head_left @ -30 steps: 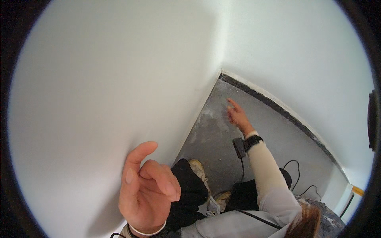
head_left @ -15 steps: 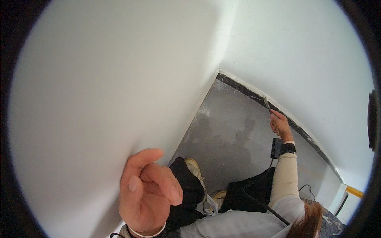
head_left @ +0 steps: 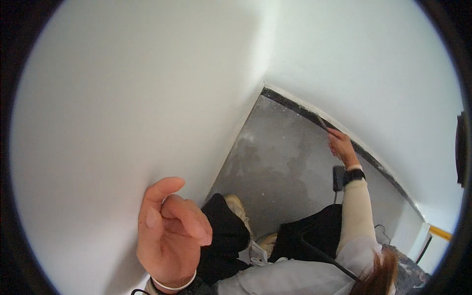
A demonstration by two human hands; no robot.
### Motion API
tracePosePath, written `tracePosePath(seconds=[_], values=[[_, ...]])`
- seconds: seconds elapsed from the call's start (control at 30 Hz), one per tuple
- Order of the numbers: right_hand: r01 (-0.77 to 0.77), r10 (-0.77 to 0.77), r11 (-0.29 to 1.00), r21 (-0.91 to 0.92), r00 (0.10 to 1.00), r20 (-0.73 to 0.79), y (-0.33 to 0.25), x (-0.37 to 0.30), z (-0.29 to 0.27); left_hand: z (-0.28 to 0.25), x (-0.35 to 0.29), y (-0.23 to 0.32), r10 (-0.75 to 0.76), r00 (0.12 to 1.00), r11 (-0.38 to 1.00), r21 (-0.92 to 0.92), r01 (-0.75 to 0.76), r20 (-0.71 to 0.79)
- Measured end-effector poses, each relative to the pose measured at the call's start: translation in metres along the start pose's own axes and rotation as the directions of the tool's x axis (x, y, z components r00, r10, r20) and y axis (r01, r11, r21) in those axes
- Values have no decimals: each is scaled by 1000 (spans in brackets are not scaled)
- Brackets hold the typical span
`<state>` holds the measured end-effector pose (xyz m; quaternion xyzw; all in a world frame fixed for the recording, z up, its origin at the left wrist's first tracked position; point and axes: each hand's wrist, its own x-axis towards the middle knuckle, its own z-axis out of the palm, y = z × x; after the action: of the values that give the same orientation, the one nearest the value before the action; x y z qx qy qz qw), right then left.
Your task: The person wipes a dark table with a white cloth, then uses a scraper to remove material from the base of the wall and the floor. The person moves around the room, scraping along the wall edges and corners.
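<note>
My right hand (head_left: 341, 146) is closed around a thin, narrow tool (head_left: 322, 122) whose exact kind I cannot make out. Its tip lies at the upper edge of a dark strip (head_left: 290, 103) along the foot of the right-hand wall (head_left: 354, 64). A black wristband is on that wrist, with a small black box (head_left: 338, 178) on a cable beside it. Palm up, my left hand (head_left: 172, 233) is raised close to the left wall (head_left: 123, 123), its back side near or against it. The fingers are loosely curled and apart, holding nothing.
Both walls meet at a corner ahead, above a grey, stained floor (head_left: 270, 142). My shoes (head_left: 238, 211) and dark trouser legs are close below. At the lower right are a yellow bar (head_left: 440, 232), a thin cable (head_left: 383, 233) and a dark, speckled surface (head_left: 410, 268).
The whole view has shifted slightly. The tool's handle has swung a little, so it lies flatter along the strip, while its tip stays at nearly the same spot. My left hand keeps its pose.
</note>
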<state>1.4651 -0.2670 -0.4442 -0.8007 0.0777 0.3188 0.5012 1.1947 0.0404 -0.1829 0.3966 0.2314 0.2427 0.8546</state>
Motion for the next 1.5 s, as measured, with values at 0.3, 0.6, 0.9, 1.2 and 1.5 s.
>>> tracePosePath(seconds=[0.3, 0.6, 0.9, 1.2, 1.5], values=[[-28, 28, 1000, -10, 999, -27, -9, 32, 38, 17, 9, -8, -41, 999, 997, 70, 39, 28], [27, -32, 996, -90, 998, -58, -24, 24, 41, 23, 6, -7, -37, 999, 998, 43, 36, 37], [55, -42, 994, 96, 991, -130, -5, 9, 55, 13, 1, -5, -13, 999, 1000, 20, 13, 31], [94, -86, 992, 78, 991, -107, -14, 23, 79, 9, 1, -3, -8, 998, 999, 44, 6, 59], [137, -152, 985, -105, 976, -158, -24, 53, 112, 11, 2, -3, -39, 997, 998, 45, 36, 65]])
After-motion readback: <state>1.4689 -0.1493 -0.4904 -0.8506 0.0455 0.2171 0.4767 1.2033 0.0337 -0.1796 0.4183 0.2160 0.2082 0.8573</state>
